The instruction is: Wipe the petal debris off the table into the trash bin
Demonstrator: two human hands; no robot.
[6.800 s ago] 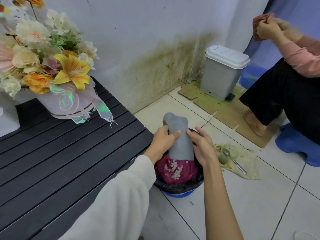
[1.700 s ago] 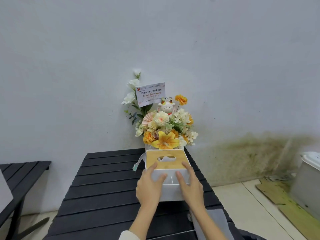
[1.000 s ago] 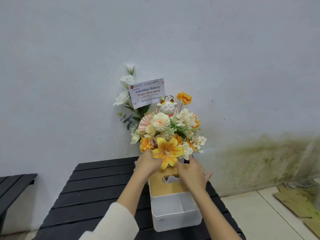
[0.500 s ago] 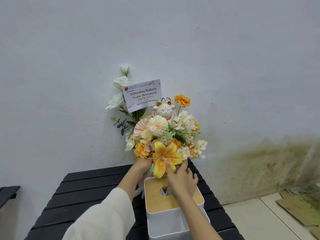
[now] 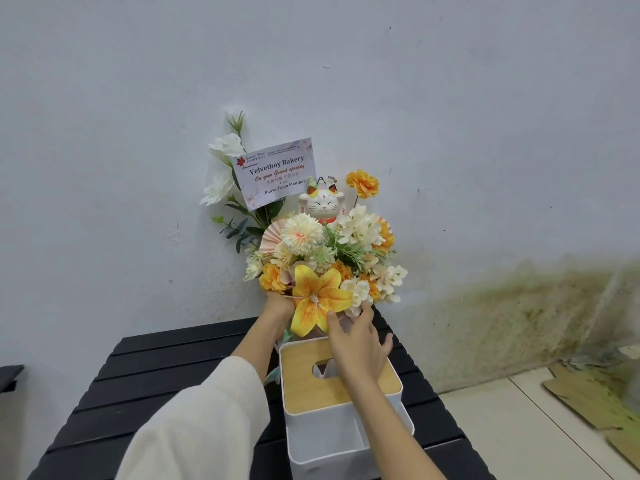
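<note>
Pale wall behind, black slatted desk below: your left hand reaches under the flower arrangement at 12 o'clock, its fingers hidden so I cannot tell their grip, while your right hand lies with fingers straight against the arrangement's base above the tissue box. No petal debris or trash bin shows. Settle the arrangement squarely with both hands low on its base, likely top-heavy, without shedding petals.
</note>
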